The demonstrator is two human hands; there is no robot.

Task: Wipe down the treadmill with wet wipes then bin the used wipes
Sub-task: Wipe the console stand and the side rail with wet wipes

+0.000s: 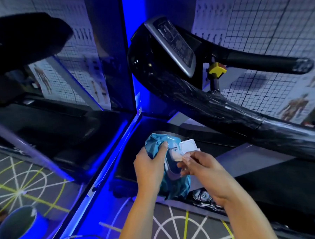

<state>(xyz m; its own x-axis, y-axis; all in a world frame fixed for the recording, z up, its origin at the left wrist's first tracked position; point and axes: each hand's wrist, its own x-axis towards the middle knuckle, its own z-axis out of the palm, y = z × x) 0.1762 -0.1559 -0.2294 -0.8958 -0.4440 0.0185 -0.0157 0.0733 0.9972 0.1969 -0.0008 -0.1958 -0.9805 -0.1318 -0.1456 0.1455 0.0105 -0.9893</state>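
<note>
A teal wet-wipe pack [174, 180] with its white flip lid [188, 145] open hangs in front of me. My left hand [150, 165] grips the pack's upper left side. My right hand [201, 169] pinches the end of a white wipe [178, 158] at the pack's opening. The treadmill stands ahead on the right: a silver console [174, 43], a black wrapped handrail [225, 114] slanting down to the right, and the dark belt deck [277, 184] below it.
A mirror wall on the left reflects the treadmill, edged by a blue light strip [104, 167]. A round bin [16, 224] shows low at the left, apparently in that reflection. Floor with yellow and white line patterns [177, 226] lies underfoot. A yellow knob [217, 70] sits under the console.
</note>
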